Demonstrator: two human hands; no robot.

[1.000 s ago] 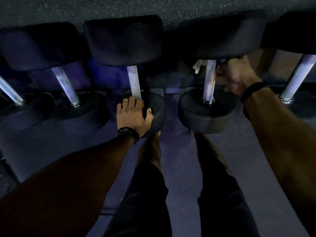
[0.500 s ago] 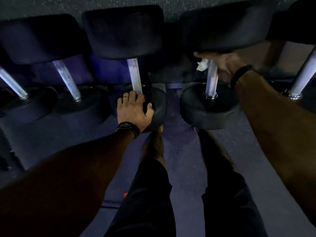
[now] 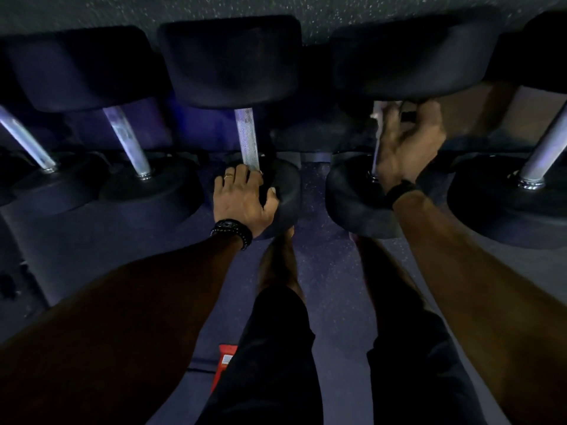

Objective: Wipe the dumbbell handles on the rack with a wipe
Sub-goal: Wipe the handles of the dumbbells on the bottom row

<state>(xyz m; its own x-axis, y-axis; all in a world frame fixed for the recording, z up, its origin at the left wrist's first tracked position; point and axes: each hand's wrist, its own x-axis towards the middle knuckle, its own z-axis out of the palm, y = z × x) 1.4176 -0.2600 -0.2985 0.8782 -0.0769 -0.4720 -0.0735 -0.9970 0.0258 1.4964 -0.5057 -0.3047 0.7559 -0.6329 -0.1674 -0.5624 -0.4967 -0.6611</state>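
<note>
A row of black rubber-headed dumbbells with bright metal handles sits on a dark rack (image 3: 92, 228), handles running near to far. The right hand (image 3: 405, 148) is curled round the metal handle of the second dumbbell from the right (image 3: 375, 154), its grip clenched on a white wipe (image 3: 382, 110) which shows only as a pale patch above the knuckles at the far end of the handle, just under the far black head (image 3: 408, 59). The hand is motion-blurred, so how much of the wipe wraps the bar cannot be told; it appears pressed against the handle. A black band (image 3: 400, 191) circles the right wrist.

The left hand (image 3: 242, 200) rests on the near black head of the middle dumbbell (image 3: 287, 194), fingers spread and relaxed over its top, thumb on the right edge (grip released, holding nothing). Its fingertips lie at the base of the knurled metal handle (image 3: 248, 139). A ring sits on one finger and a black beaded bracelet (image 3: 231, 230) on the wrist.

Two further handles stand to the left (image 3: 125, 142) and one at the far right (image 3: 546, 148), none touched. Below, dark-trousered legs (image 3: 276, 348) stand on a speckled floor (image 3: 325, 271), with a small red object (image 3: 225, 363) beside the left leg.
</note>
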